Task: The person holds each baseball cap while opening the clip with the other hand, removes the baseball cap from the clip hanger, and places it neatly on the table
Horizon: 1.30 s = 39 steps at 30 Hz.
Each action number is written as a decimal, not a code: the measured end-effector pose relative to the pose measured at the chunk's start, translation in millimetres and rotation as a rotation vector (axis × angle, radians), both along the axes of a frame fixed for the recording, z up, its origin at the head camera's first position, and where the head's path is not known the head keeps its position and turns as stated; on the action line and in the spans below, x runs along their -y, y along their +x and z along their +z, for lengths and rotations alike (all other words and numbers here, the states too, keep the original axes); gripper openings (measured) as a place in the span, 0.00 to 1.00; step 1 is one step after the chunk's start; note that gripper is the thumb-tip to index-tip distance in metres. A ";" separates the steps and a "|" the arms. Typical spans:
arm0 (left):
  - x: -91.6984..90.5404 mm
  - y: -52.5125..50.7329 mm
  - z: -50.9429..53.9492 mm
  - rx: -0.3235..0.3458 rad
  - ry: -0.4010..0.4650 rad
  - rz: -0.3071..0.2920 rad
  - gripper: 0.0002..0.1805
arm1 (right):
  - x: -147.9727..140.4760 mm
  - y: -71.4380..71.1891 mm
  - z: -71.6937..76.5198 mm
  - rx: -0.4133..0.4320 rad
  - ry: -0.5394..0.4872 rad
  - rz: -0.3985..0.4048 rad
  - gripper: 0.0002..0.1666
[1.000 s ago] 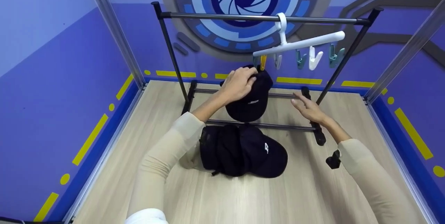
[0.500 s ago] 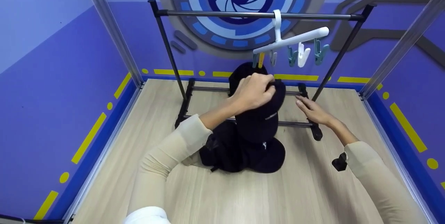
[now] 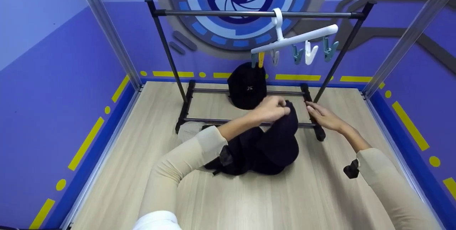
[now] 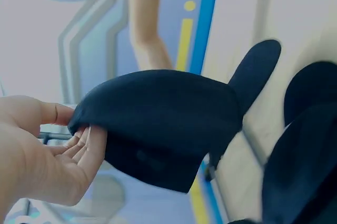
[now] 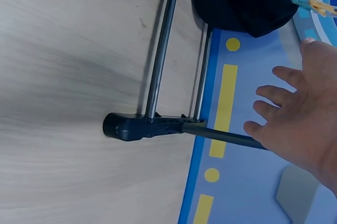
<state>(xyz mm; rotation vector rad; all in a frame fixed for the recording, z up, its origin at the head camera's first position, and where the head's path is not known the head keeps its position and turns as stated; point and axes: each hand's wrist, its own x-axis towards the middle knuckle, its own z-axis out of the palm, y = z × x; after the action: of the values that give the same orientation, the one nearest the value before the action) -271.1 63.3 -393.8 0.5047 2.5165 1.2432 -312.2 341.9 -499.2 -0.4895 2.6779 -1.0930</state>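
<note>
My left hand [image 3: 269, 110] pinches a dark baseball cap [image 3: 285, 130] by the top of its crown. In the left wrist view, the thumb and fingers grip the end of that cap [image 4: 158, 100], whose brim sticks out on the far side. Behind it, a black cap [image 3: 245, 96] with a small white logo hangs at the left end of a white clip hanger [image 3: 295, 40], beside a yellow clip [image 3: 261, 60]. Dark caps [image 3: 237, 158] lie piled on the table below. My right hand [image 3: 325, 117], fingers extended, holds nothing near the rack's right post.
A black metal rack [image 3: 213, 13] stands on the wooden table [image 3: 228, 201] and carries the hanger. Several other clips, including a white clip [image 3: 310, 52], dangle along the hanger's right part. A light grey cap [image 3: 188, 130] lies left of the dark pile. Blue walls enclose the table.
My left hand has moved right and toward me with the held cap, away from the hanger. The cap hanging behind has come into fuller view. My right hand stays nearly where it was.
</note>
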 end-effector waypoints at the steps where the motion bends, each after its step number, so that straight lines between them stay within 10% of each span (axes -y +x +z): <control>1: -2.5 0.6 -6.5 0.058 0.036 -0.002 0.05 | -1.5 0.9 -0.8 0.002 0.005 -0.002 0.37; 6: -3.5 4.1 -39.2 0.301 0.161 -0.008 0.09 | -6.5 4.5 -6.9 0.007 0.013 0.001 0.36; 13: 32.7 7.3 -84.3 0.367 0.138 0.051 0.12 | -8.9 6.5 -18.5 0.037 -0.008 0.009 0.36; 19: 63.6 7.8 -101.9 0.429 0.179 0.063 0.12 | -10.7 5.1 -27.2 0.040 0.008 0.005 0.36; 35: 82.8 5.5 -117.1 0.208 -0.023 -0.028 0.11 | -6.7 2.7 -47.4 0.017 0.009 -0.008 0.34; 39: 86.8 -11.4 -110.4 -0.073 -0.154 -0.025 0.11 | -6.8 1.4 -49.1 0.006 0.005 -0.018 0.33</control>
<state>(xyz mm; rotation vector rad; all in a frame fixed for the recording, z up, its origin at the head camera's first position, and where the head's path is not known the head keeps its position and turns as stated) -282.5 -23.6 -504.2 0.5517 2.6315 1.0298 -310.8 348.7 -548.3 -0.4609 2.6844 -1.0911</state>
